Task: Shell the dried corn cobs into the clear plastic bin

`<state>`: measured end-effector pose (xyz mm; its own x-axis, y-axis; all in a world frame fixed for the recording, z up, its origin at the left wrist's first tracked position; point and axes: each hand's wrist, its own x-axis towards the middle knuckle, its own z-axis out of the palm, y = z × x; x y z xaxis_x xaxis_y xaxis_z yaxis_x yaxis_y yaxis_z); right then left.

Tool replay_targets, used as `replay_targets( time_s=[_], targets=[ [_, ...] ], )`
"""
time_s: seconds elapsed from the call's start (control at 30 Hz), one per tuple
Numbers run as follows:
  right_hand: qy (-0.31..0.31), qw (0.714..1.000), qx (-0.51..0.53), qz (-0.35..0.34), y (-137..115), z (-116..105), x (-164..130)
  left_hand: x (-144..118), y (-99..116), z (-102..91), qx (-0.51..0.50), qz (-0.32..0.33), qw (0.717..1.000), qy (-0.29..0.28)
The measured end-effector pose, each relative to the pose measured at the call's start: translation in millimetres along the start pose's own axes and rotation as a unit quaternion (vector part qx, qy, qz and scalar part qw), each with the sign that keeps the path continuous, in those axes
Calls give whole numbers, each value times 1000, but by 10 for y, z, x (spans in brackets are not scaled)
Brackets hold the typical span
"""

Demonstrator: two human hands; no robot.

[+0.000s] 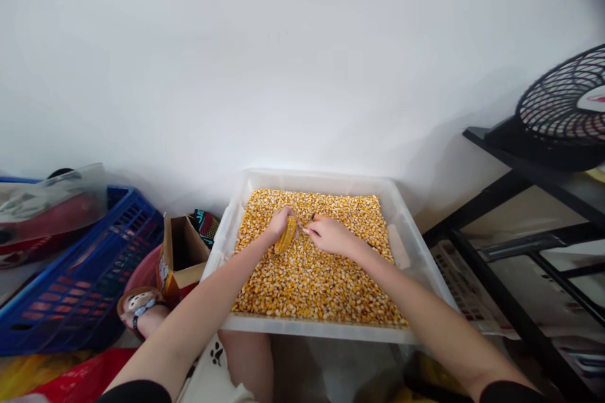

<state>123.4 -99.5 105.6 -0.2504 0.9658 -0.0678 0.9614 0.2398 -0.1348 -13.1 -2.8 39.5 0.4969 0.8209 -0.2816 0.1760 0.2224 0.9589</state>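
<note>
My left hand (280,225) is closed around a yellow corn cob (286,236), which is tilted above the loose kernels. Close beside it, my right hand (331,236) grips a small tool with an orange-and-black handle (316,218). The tool's thin metal end points toward the cob; whether it touches is too small to tell. Both hands are over a translucent white plastic bin (326,326), which holds a thick layer of yellow corn kernels (307,283).
A pale flat piece (398,245) leans inside the bin's right wall. To the left are an open cardboard box (182,258) and a blue crate (89,289). A black fan (562,101) rests on a dark metal frame (496,289) at right. A white wall (302,75) rises behind.
</note>
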Motion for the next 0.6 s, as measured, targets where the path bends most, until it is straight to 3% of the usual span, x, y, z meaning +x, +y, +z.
replay_targets(
  time_s=[0.23, 0.6],
  targets=[
    [16, 999, 19, 36, -95, 161, 68, 22, -8, 12, -118, -47, 991, 29],
    [13, 998, -4, 65, -201, 237, 80, -52, 45, 52, -47, 11, 997, 63]
  ],
)
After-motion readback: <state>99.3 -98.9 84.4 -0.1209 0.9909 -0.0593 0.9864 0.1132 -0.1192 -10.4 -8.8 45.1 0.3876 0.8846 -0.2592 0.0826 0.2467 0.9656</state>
